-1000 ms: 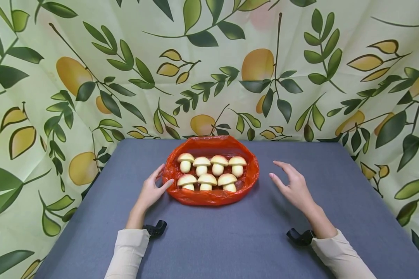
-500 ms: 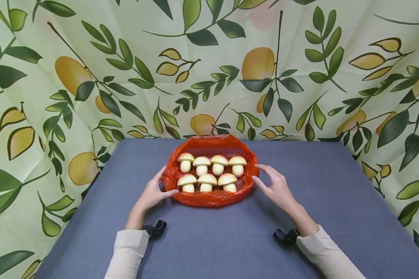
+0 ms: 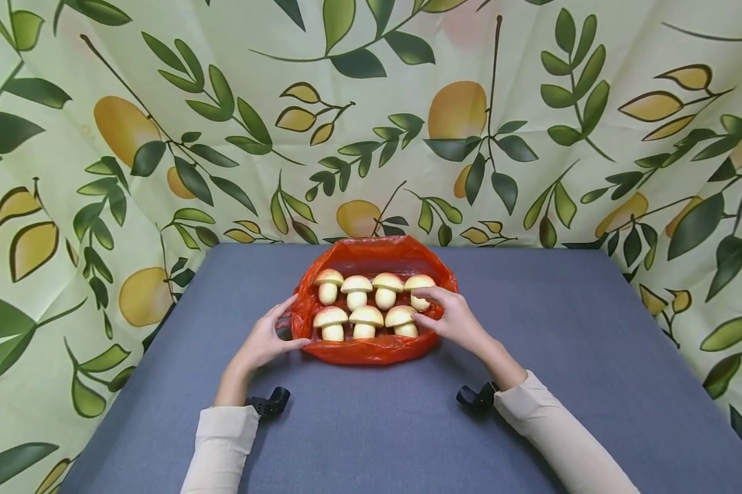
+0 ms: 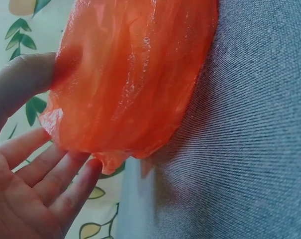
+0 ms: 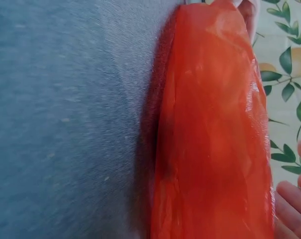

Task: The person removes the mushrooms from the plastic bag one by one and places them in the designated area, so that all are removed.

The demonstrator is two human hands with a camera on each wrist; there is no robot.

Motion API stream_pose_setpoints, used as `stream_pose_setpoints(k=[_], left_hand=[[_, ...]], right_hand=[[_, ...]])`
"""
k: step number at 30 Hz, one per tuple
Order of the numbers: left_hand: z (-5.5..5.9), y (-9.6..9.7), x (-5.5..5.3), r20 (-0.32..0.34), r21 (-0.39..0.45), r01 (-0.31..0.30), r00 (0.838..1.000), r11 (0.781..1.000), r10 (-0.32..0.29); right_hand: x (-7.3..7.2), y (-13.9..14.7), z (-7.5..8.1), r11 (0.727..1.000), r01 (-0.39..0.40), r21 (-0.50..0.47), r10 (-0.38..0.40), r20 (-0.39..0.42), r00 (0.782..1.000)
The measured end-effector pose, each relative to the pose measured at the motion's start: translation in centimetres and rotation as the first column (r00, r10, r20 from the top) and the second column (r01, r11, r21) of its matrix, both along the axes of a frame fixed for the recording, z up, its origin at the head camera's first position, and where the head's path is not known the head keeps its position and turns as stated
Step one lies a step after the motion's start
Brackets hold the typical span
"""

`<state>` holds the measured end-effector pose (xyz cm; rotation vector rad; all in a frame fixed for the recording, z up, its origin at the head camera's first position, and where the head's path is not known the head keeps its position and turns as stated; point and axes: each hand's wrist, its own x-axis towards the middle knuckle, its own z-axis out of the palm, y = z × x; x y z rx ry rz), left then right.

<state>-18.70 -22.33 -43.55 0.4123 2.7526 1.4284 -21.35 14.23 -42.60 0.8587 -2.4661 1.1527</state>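
Note:
A red plastic bag (image 3: 371, 353) lies on the table with its mouth spread wide. Inside stand several pale yellow mushrooms (image 3: 366, 322) with reddish-tinged caps, in two rows. My left hand (image 3: 265, 341) cups the bag's left end. Its thumb crosses the front rim, and in the left wrist view its loosely straight fingers (image 4: 65, 199) touch the plastic. Over the right rim reaches my right hand (image 3: 454, 319), its index finger by the back right mushroom (image 3: 419, 283) and its thumb by the front right one. In the right wrist view the bag's side hides most of that hand.
The table (image 3: 371, 425) is covered in blue-grey cloth. Behind it and along both sides hangs a curtain (image 3: 371, 171) printed with leaves and fruit. A black wrist camera (image 3: 270, 401) sits on the left wrist, and another camera (image 3: 477, 396) on the right.
My right hand has moved left from beside the bag, over its right rim, to the rightmost mushrooms. The left hand has stayed at the bag's left end.

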Motion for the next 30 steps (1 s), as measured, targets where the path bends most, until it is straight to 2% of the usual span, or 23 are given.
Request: stream_pose_setpoints(k=[6, 15, 20, 24, 30], left_hand=[[0.1, -0.1, -0.2, 0.038, 0.018, 0.015, 0.999, 1.0, -0.015], [0.1, -0.2, 0.0, 0.071, 0.027, 0.023, 0.997, 0.999, -0.025], [0.1, -0.1, 0.1, 0.08, 0.035, 0.031, 0.996, 0.999, -0.034], [0.3, 0.0, 0.1, 0.077, 0.025, 0.042, 0.996, 0.999, -0.044], [0.3, 0.0, 0.2, 0.072, 0.024, 0.015, 0.997, 1.0, -0.017]], right_hand=[[-1.2, -0.8, 0.3, 0.994, -0.089, 0.063, 0.079, 0.144, 0.986], [-2.5, -1.3, 0.3, 0.97, -0.186, 0.159, 0.142, 0.253, 0.957], [-2.9, -1.3, 0.1, 0.958, -0.203, 0.203, 0.143, 0.276, 0.95], [-2.9, -1.2, -0.3, 0.948, -0.186, 0.259, 0.116, 0.264, 0.957], [-2.9, -1.1, -0.9, 0.945, -0.173, 0.278, 0.109, 0.229, 0.967]])
